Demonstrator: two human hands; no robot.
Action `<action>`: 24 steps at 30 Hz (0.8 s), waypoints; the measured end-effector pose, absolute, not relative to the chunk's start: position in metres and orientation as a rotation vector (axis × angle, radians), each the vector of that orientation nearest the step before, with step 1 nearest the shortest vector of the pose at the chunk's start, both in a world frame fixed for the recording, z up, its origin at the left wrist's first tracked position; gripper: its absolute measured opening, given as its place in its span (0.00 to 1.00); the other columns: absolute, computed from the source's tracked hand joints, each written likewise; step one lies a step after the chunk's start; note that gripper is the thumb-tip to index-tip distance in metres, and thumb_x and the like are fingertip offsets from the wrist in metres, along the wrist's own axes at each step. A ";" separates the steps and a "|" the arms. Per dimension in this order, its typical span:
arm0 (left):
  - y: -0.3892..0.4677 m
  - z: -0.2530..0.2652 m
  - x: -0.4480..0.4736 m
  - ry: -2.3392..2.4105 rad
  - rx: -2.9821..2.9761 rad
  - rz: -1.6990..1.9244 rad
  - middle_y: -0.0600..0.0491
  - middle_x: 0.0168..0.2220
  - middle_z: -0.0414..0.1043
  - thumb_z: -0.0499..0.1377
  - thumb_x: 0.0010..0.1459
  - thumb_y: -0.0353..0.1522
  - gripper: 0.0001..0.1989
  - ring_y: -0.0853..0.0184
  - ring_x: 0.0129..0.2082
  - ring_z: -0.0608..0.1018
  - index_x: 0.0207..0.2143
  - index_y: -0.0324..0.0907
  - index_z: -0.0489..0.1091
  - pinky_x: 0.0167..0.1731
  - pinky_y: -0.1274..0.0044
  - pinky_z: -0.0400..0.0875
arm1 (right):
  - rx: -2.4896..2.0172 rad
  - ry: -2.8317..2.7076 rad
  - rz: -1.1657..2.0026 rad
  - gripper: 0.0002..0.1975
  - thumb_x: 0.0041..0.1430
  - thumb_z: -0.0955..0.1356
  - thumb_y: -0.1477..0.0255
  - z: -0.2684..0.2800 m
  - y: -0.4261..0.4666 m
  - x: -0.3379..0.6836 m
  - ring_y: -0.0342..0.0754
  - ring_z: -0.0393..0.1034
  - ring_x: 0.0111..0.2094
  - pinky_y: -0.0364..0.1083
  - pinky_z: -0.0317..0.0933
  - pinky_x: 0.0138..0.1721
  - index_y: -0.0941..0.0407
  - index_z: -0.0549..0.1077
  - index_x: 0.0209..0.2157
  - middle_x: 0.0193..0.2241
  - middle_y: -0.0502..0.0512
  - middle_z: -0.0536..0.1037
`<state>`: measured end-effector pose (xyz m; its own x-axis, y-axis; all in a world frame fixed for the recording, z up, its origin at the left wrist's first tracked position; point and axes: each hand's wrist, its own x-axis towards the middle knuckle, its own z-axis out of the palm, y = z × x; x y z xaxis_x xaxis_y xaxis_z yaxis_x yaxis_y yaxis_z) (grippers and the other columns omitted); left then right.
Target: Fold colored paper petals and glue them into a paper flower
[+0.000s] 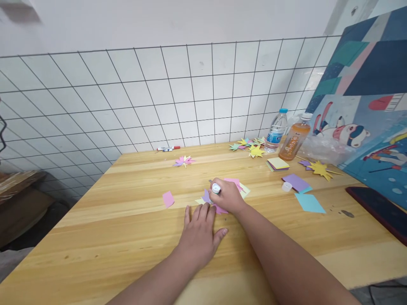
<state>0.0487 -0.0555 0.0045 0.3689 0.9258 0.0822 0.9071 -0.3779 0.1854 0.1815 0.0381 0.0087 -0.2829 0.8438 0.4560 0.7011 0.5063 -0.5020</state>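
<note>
My right hand (229, 195) is closed around a white glue stick (216, 188), its round end facing up. Its lower end is hidden by my fingers, over folded paper pieces (206, 196) in purple, pale yellow and pink. Flat on the table, my left hand (199, 233) spreads its fingers, the tips at the near edge of these pieces. Pink and pale yellow sheets (244, 190) show just beyond my right hand. To the left lies a single pink paper piece (168, 199). A white cap (286, 186) rests beside a purple sheet (295, 182) on the right.
Farther back are a pink-purple paper star (184, 161), markers (168, 148) and a pile of paper stars (249, 147). A water bottle (276, 133), an orange drink bottle (294, 140), a paper stack (278, 164), a yellow star (319, 169), blue paper (310, 203) and a phone (378, 212) occupy the right.
</note>
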 end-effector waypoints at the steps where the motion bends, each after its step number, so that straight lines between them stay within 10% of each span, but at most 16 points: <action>1: -0.055 0.004 0.048 1.683 2.511 0.258 0.44 0.57 0.59 0.43 0.60 0.49 0.30 0.53 0.58 0.59 0.58 0.42 0.55 0.57 0.50 0.38 | -1.263 -2.078 0.249 0.04 0.52 0.64 0.68 0.008 0.038 0.181 0.44 0.67 0.25 0.40 0.50 0.27 0.53 0.67 0.28 0.22 0.48 0.74; 24: -0.052 0.001 0.048 1.657 2.575 0.272 0.43 0.59 0.58 0.41 0.62 0.45 0.26 0.55 0.60 0.56 0.56 0.40 0.58 0.59 0.53 0.37 | -1.388 -1.909 0.207 0.06 0.55 0.63 0.65 0.005 0.043 0.179 0.45 0.67 0.26 0.41 0.52 0.27 0.52 0.68 0.31 0.25 0.48 0.75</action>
